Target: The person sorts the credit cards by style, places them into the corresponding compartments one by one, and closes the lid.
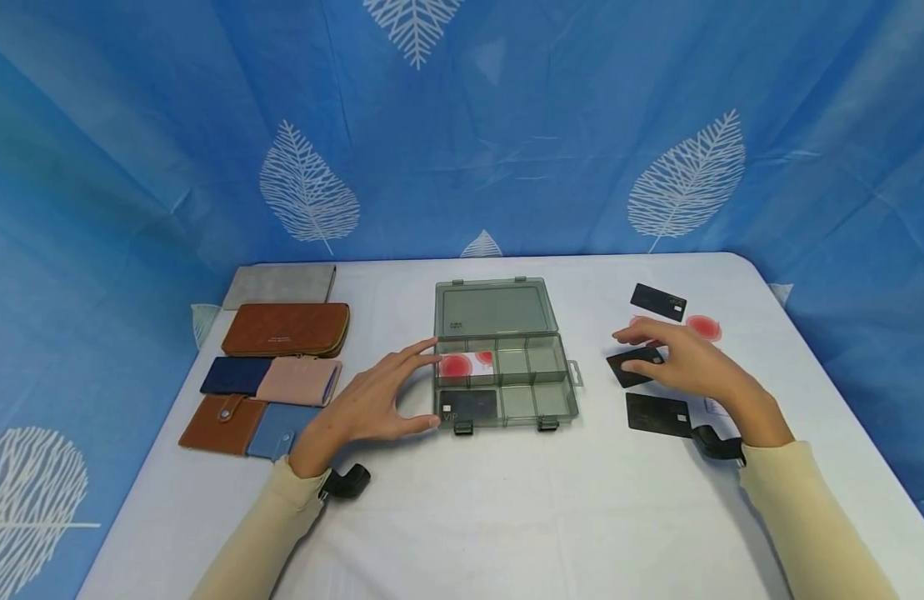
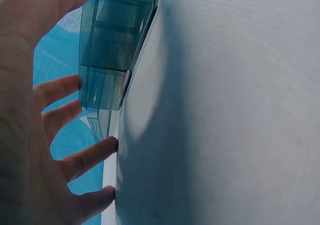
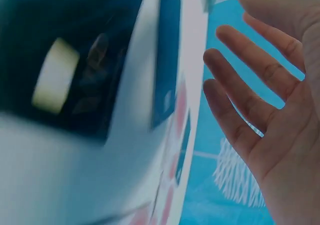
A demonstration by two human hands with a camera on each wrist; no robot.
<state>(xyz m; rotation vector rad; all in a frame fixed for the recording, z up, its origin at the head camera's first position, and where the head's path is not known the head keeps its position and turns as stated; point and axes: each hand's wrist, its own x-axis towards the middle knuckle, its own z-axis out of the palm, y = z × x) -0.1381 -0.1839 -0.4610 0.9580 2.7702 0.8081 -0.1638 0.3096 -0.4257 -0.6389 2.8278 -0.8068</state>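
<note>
An open smoky clear compartment box (image 1: 551,392) sits mid-table, its lid (image 1: 495,307) laid back. A white card with red circles (image 1: 465,364) and a black VIP card (image 1: 469,406) lie in its left compartments. My left hand (image 1: 412,385) is open with spread fingers against the box's left side (image 2: 112,60); the left wrist view shows the fingers (image 2: 60,117) straight beside it. My right hand (image 1: 649,350) hovers open over a black card (image 1: 632,368) and holds nothing. In the right wrist view its fingers (image 3: 250,100) are straight above a blurred black card (image 3: 60,75).
Two more black cards (image 1: 659,301) (image 1: 658,414) and a white card with a red circle (image 1: 705,327) lie at the right. Several wallets lie at the left: grey (image 1: 280,285), brown (image 1: 285,329), navy (image 1: 235,376), pink (image 1: 300,381), tan (image 1: 222,423), blue (image 1: 277,431). A blue leaf-print curtain hangs behind.
</note>
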